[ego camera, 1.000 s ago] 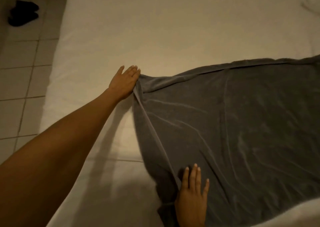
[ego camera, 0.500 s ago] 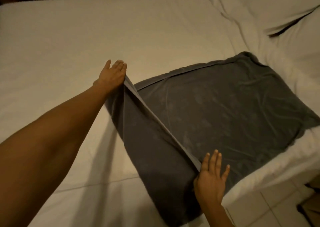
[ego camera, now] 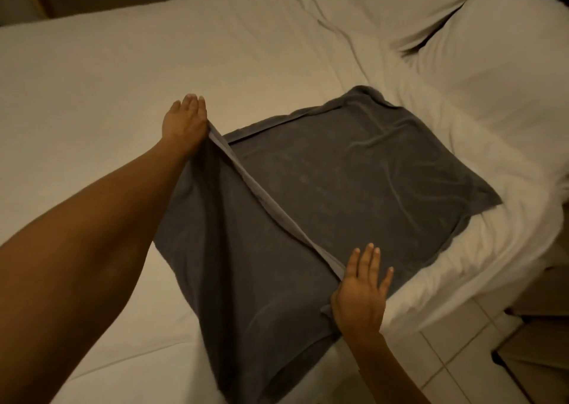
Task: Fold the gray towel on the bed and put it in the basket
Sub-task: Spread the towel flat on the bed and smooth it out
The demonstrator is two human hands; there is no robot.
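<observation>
The gray towel (ego camera: 354, 182) lies spread on the white bed (ego camera: 123, 74), its right part flat on the sheet. My left hand (ego camera: 184, 123) grips the towel's far left corner and holds it lifted off the bed. My right hand (ego camera: 361, 293) grips the near left corner, fingers extended. The hemmed left edge runs taut between both hands, and the cloth below it hangs down in a slack fold toward me. No basket is in view.
White pillows (ego camera: 462, 19) and rumpled bedding fill the bed's upper right. Tiled floor (ego camera: 446, 357) shows at the lower right beside the bed's edge, with a dark piece of furniture (ego camera: 538, 342) at the right border.
Both hands have lifted the towel's left edge off the bed and carried it a little rightward over the towel. The view has swung right, bringing the pillows and floor into sight.
</observation>
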